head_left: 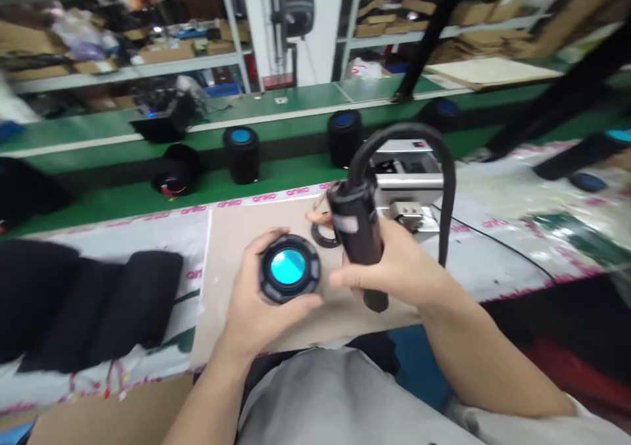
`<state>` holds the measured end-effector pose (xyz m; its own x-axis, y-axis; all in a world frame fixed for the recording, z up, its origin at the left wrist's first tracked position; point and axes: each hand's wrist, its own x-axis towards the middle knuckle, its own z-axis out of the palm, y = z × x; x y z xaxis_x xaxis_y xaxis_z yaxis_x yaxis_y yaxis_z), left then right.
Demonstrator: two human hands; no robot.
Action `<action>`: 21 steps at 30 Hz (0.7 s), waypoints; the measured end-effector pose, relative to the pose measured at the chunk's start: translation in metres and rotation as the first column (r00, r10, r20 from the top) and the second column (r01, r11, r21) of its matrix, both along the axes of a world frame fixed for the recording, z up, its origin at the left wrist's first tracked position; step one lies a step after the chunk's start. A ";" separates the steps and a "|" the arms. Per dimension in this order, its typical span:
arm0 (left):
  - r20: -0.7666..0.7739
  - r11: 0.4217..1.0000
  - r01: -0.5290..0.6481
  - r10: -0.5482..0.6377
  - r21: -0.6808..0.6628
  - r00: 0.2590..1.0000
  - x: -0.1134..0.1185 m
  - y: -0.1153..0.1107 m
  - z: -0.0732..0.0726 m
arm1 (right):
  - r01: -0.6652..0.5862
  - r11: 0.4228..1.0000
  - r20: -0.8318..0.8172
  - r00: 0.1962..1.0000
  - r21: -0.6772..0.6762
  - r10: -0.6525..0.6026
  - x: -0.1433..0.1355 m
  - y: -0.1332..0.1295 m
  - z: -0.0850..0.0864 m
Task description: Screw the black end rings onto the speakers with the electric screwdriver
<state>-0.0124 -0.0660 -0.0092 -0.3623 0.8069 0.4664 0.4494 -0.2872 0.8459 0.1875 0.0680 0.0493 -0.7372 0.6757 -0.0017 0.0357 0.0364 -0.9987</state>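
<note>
My left hand (256, 307) is wrapped round a black ring-shaped part (289, 269) whose shiny cyan disc faces up. To its right, my right hand (394, 264) grips a black cylindrical tool (355, 225), held roughly upright. A thick black hose (447, 188) loops from the tool's top over to the right. Between the hands, a flat dark ring (324, 233) lies on the beige board (217, 300), partly hidden behind the tool. The two held things are apart.
Dark fabric-like pieces (133, 294) lie at the left. Black cylinders with blue tops (241, 154) stand along the green back surface. Behind the tool are a silver-edged case (411, 181) and a small metal block (407, 213). Dark slanted posts (434, 37) rise at the right.
</note>
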 end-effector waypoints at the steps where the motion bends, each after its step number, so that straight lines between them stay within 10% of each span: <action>1: -0.012 1.000 -0.022 0.021 -0.011 1.000 0.000 -0.001 0.001 | 0.104 0.993 -0.083 0.991 -0.056 -0.108 0.008 0.005 0.005; 4: -0.019 1.000 0.016 -0.016 0.027 1.000 -0.004 -0.007 0.000 | 0.556 0.822 -0.444 0.710 -0.123 -0.547 0.040 0.022 0.022; 7: -0.016 0.999 0.050 -0.050 0.015 0.999 -0.005 -0.008 -0.002 | 0.797 0.584 -0.675 0.346 -0.155 -0.651 0.068 0.037 0.034; 21: 0.027 0.979 0.201 -0.200 -0.037 0.979 0.055 0.061 0.008 | 0.612 0.786 -0.698 0.600 0.087 -0.391 0.033 0.074 0.024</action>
<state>0.0427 -0.0045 -0.0015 -0.2011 0.8820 0.4261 0.3667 -0.3356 0.8677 0.2204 0.1421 0.0737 -0.0294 0.8199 0.5717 -0.4701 0.4934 -0.7318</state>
